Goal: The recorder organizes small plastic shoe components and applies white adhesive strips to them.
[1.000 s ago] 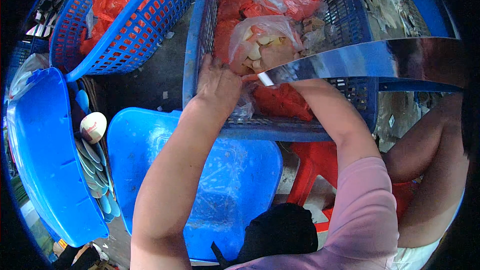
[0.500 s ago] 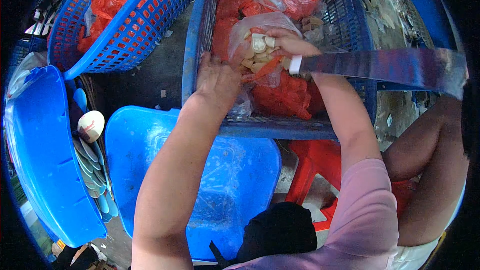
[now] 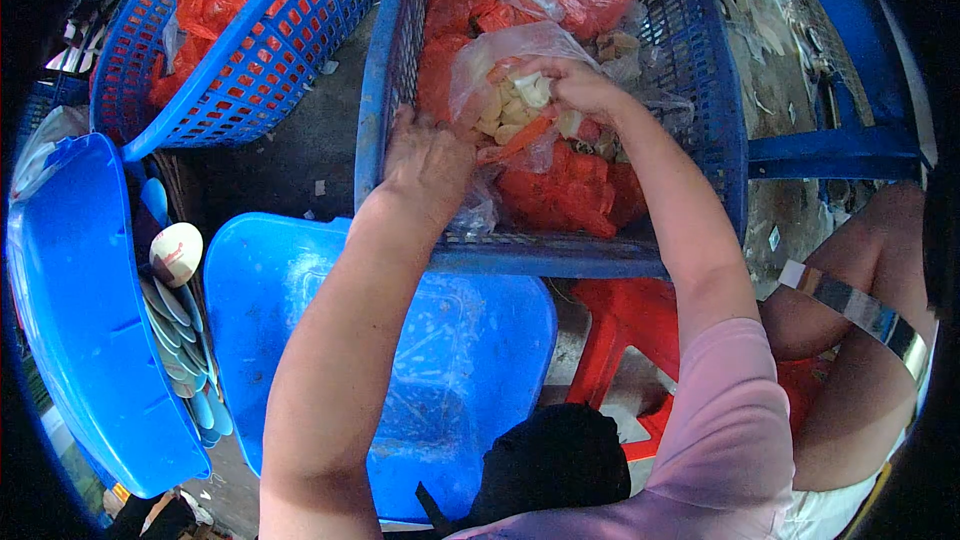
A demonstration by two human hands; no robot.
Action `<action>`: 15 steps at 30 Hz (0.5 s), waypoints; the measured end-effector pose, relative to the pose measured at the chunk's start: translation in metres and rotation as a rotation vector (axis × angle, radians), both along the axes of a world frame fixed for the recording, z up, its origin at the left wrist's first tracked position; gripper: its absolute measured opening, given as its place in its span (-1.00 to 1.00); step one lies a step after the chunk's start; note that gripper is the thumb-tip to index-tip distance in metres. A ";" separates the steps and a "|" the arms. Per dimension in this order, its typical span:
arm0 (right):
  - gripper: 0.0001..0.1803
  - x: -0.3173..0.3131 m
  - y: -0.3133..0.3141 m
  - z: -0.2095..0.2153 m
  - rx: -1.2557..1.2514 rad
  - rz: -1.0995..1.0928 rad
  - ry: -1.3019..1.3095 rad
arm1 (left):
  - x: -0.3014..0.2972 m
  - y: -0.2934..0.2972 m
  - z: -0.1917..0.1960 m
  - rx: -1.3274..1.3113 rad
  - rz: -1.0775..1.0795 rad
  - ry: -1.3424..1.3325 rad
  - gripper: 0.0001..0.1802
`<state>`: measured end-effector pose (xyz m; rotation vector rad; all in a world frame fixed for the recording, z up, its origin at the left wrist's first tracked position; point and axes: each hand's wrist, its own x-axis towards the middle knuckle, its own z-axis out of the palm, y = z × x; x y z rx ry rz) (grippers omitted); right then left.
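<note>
A clear plastic bag point(image 3: 500, 110) of pale and orange chopped pieces lies in a blue mesh basket point(image 3: 560, 255), on top of red plastic bags point(image 3: 560, 190). My right hand point(image 3: 575, 85) grips the bag's top edge from the right, fingers among the pieces. At the basket's left wall my left hand point(image 3: 430, 155) is closed on the bag's lower plastic. A long shiny metal blade point(image 3: 850, 305) lies across my knee at the lower right, away from both hands.
A second blue basket point(image 3: 270, 50) of red bags stands at the upper left. A blue plastic tub point(image 3: 470, 340) sits below the main basket. A blue lid point(image 3: 80, 340) holds several spoons point(image 3: 180, 340). A red stool point(image 3: 620, 330) is under me.
The blade has gone from beside my right hand over the basket down to my knee. My right hand has moved up and taken the bag's top; my left hand barely moved.
</note>
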<state>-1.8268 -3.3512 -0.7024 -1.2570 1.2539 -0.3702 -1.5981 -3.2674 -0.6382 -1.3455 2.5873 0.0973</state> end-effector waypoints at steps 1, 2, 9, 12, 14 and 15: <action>-0.52 0.000 0.000 -0.002 -0.015 0.076 0.143 | 0.000 0.001 0.000 -0.014 0.004 0.015 -0.78; -0.50 0.000 0.001 -0.005 -0.030 0.153 0.287 | 0.001 0.000 0.001 -0.014 0.005 0.015 -0.78; -0.74 0.003 0.003 -0.072 -0.511 0.494 0.691 | -0.004 -0.005 0.008 0.164 -0.040 -0.021 -0.78; -0.65 0.038 0.020 -0.054 -0.237 0.624 0.962 | 0.000 -0.005 0.004 0.250 -0.013 -0.028 -0.77; -0.62 0.043 0.035 -0.058 -0.279 0.614 1.017 | 0.000 -0.005 0.002 0.245 0.000 0.011 -0.77; -0.62 0.049 0.033 -0.054 -0.247 0.664 1.061 | 0.000 -0.005 0.000 0.242 0.016 0.012 -0.77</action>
